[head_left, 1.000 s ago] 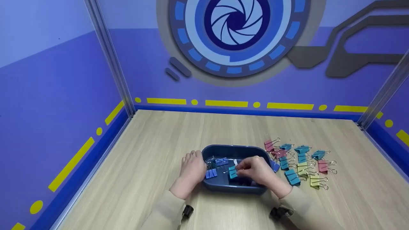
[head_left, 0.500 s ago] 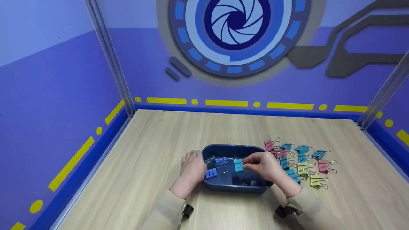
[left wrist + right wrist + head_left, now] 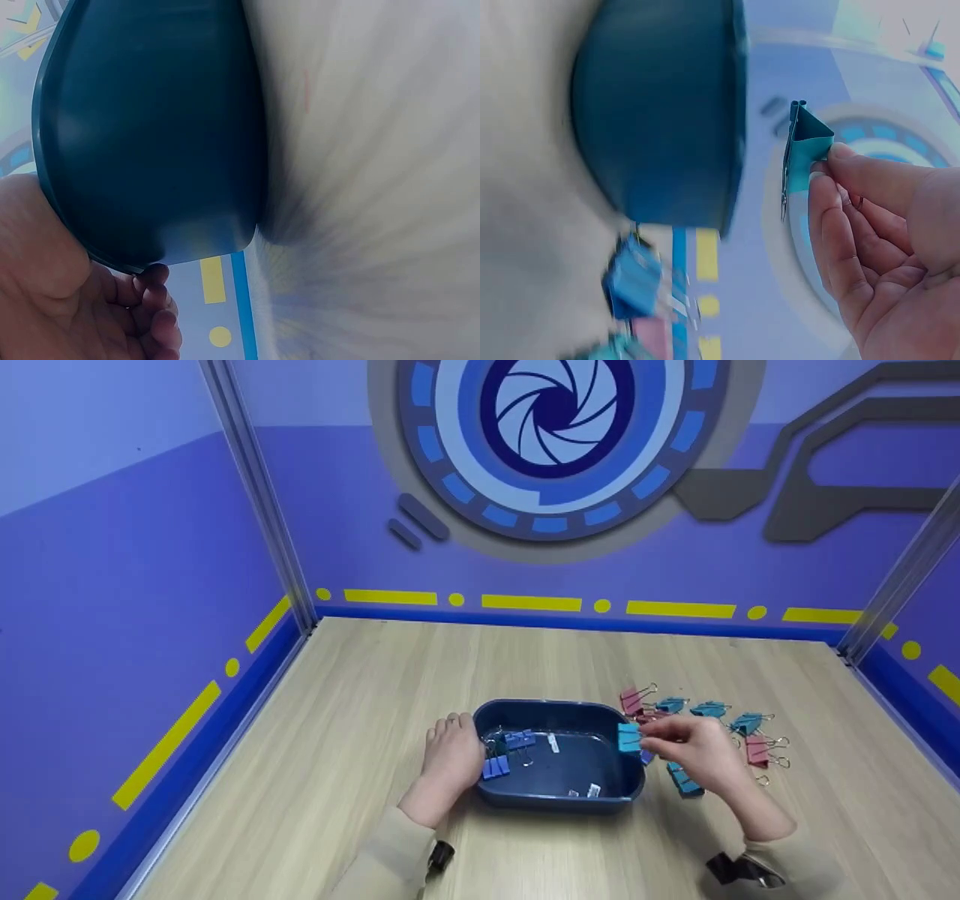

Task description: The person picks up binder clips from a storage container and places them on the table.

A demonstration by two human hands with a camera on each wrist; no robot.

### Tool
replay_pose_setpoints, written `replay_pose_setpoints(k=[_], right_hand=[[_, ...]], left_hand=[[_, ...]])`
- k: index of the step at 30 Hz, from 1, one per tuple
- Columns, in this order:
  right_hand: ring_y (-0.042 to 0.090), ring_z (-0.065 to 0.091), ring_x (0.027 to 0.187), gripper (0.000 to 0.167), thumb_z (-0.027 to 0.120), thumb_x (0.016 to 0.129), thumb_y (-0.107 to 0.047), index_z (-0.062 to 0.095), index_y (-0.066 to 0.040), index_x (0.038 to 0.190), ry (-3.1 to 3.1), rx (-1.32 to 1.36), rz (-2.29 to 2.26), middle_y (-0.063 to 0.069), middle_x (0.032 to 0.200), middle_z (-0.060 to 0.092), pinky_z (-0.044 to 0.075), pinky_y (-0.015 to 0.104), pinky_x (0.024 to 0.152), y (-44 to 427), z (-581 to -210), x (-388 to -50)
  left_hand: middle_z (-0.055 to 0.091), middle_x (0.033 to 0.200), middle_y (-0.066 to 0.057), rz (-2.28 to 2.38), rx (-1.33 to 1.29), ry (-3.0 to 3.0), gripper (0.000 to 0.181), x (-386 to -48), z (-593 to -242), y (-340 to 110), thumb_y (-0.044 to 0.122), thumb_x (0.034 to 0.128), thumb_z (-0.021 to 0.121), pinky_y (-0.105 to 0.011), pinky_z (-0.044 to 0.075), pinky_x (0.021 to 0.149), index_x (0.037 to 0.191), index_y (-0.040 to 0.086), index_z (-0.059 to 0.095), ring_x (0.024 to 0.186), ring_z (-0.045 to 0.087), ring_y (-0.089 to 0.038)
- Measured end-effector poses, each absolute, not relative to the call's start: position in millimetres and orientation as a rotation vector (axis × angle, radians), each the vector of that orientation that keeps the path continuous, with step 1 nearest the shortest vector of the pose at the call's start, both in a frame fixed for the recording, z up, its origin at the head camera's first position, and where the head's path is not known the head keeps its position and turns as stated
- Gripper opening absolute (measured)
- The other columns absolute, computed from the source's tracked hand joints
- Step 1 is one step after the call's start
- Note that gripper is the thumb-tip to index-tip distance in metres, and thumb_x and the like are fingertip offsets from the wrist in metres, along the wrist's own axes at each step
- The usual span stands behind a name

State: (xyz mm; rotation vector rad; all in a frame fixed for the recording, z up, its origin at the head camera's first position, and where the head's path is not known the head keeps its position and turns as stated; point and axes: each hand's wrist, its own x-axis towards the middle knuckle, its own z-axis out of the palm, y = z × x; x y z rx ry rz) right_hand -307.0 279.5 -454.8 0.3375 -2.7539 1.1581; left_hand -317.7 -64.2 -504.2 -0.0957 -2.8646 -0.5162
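Under my left hand (image 3: 452,754) is the left end of a dark blue plastic box (image 3: 559,804). In the left wrist view, that hand's curled fingers (image 3: 161,326) hold the rim; its thumb tip is hidden. My right hand (image 3: 694,746) pinches a teal binder clip (image 3: 628,737) between thumb and fingertips, raised over the box's right rim. The right wrist view shows the same teal clip (image 3: 810,146) above rim height, apart from the box wall (image 3: 656,112). Inside the box, several blue binder clips (image 3: 496,767) and a dark one lie at the left end.
Right of the box, loose binder clips lie on the wooden table (image 3: 405,675): pink (image 3: 758,751), teal (image 3: 685,780) and a blue one (image 3: 646,757) near the box wall. My right hand covers some of them. Small white labels (image 3: 553,743) show on the box floor.
My right hand has moved right and lifted the teal clip from inside the box to its right rim. The left hand and the box have stayed in place.
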Motion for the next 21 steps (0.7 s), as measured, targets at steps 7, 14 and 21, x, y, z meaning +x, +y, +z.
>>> replay_pose_setpoints(k=[7,14,21], right_hand=[[0.003,0.069,0.077,0.027,0.077,0.092,-0.028,0.078,-0.008,0.110,-2.766,0.198,1.120,0.012,0.102,0.078,0.055,0.023,0.065,323.2,-448.7,-298.1],[-0.004,0.067,0.076,0.036,0.074,0.094,-0.033,0.075,-0.004,0.115,-2.797,0.064,1.080,0.015,0.105,0.078,0.055,0.022,0.066,363.5,-447.8,-291.8],[-0.001,0.069,0.075,0.044,0.072,0.095,-0.035,0.073,0.001,0.119,-2.845,-0.066,1.043,0.011,0.098,0.079,0.052,0.022,0.065,406.5,-456.1,-289.5]], left_hand=[[0.061,0.101,-0.019,-0.523,-0.103,-2.851,0.023,-318.3,-505.2,-65.1,0.013,0.0911,0.060,-0.047,0.044,0.086,0.107,-0.004,0.059,0.100,0.057,-0.037],[0.062,0.101,-0.019,-0.519,-0.101,-2.847,0.023,-317.7,-503.7,-65.4,0.013,0.0913,0.061,-0.048,0.044,0.086,0.107,-0.004,0.059,0.100,0.058,-0.037],[0.062,0.105,-0.019,-0.533,-0.089,-2.869,0.026,-318.1,-503.9,-64.1,0.015,0.0925,0.061,-0.048,0.044,0.088,0.111,-0.004,0.059,0.102,0.057,-0.037]])
